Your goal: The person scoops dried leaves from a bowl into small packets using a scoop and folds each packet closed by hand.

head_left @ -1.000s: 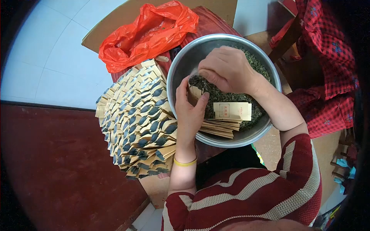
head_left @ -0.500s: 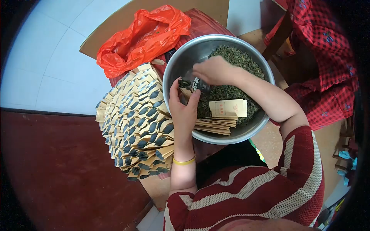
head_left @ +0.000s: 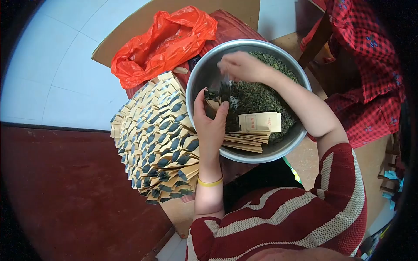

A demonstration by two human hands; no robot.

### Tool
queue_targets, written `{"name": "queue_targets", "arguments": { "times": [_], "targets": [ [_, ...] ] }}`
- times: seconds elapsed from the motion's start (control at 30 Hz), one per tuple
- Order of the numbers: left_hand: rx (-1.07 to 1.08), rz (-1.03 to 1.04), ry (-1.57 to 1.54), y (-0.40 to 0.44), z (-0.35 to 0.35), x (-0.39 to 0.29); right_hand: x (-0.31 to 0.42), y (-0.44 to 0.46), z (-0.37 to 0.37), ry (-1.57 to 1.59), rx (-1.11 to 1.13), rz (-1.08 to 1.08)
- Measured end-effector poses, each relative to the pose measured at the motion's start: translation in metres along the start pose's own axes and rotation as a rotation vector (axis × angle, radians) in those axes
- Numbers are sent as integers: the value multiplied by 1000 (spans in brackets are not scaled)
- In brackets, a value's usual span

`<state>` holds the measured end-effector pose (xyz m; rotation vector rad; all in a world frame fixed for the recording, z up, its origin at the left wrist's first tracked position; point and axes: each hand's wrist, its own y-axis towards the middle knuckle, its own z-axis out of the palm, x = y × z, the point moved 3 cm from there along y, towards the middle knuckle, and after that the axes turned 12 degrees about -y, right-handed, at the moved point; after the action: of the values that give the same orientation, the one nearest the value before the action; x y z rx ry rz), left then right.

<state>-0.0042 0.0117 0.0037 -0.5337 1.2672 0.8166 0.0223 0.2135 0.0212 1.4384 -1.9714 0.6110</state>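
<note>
My left hand is closed around a small brown paper packet over the left part of a metal basin. Dark material shows at the packet's mouth. My right hand is just above and right of it, fingers curled together and slightly blurred; what they hold is hidden. Between the hands hangs a dark, partly see-through strip with whitish spots, which I cannot identify. Dried green leaves fill much of the basin. A fanned stack of flat paper packets lies on them, with a printed packet on top.
Left of the basin stands a big, dense cluster of paper packets with dark openings. A red plastic bag lies behind it, in front of cardboard. Red checked cloth hangs at the right.
My right hand has moved slightly up, away from the packet in my left hand. The dark strip between them now looks longer. The left hand stays closed on the packet.
</note>
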Motion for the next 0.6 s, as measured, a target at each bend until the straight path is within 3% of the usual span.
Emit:
{"name": "queue_targets", "arguments": {
  "times": [0.1,0.23,0.3,0.37,0.43,0.6],
  "targets": [
    [-8,15,63,-2,0,0,5,-3,-22,168,-270,-134],
    [-6,-12,103,-2,3,-1,27,-20,-28,226,-356,-197],
    [2,-7,128,-2,2,-1,40,-31,-24,-38,-514,-436],
    [-7,-69,38,-4,4,-2,47,-37,-23,-78,-517,-476],
    [-4,-34,97,-3,3,0,58,-44,-26,-288,-596,-691],
    [2,-17,139,-3,3,-1,64,-48,-21,-374,-600,-728]
  ]
}}
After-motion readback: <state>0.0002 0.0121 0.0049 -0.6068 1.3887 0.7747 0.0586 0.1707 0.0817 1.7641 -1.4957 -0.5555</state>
